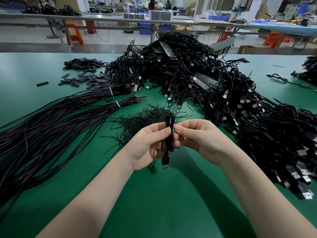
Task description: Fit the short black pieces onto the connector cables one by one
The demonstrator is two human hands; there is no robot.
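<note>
My left hand (151,143) grips a folded-up connector cable (169,134), fingers curled round the bundled loops; its USB plug (165,162) hangs below the palm, clear of the desk (154,194). My right hand (199,140) pinches the same cable near the top of the loops, thumb and forefinger closed on it. I can't tell if a short piece is on this cable, it's too small to see between the fingers.

Short black pieces (85,73) sit in a loose heap at far left of the green desk, one stray piece (42,83) apart to its left. Two tied bundles of long black wire (60,114) run in from the left, white ties (118,104) near their stripped ends. A scatter of thin black wire offcuts (145,117) lies just beyond my hands. A big tangled pile of USB cables (214,86) fills centre and right, spreading down the right edge.
</note>
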